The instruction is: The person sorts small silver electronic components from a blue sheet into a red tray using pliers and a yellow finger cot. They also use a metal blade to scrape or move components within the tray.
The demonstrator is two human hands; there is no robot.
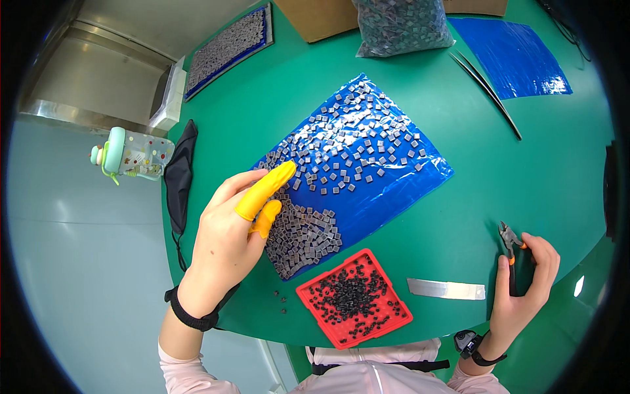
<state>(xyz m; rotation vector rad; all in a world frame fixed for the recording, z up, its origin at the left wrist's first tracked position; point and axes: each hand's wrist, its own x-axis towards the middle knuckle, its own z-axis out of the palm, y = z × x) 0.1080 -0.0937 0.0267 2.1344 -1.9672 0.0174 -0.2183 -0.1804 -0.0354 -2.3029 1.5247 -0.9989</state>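
My left hand (230,220) wears yellow finger cots on the index finger and thumb. It is over the left side of a blue film sheet (387,197), the index finger stretched out and apart from the thumb, with nothing visible between them. Small grey square pieces (305,236) lie crowded under and beside this hand. More of them (357,128) are spread loosely over the sheet's far part. At the right, my right hand (528,279) is closed around a pair of side cutters (510,253) with dark and orange handles, jaws pointing away from me.
A red tray (400,318) of black bits sits at the near edge, beside a metal strip (446,289). Tweezers (489,92), another blue sheet (518,56), a filled bag (403,26) and a covered board (230,49) lie farther back. A bottle (134,152) and black mask (179,180) are left.
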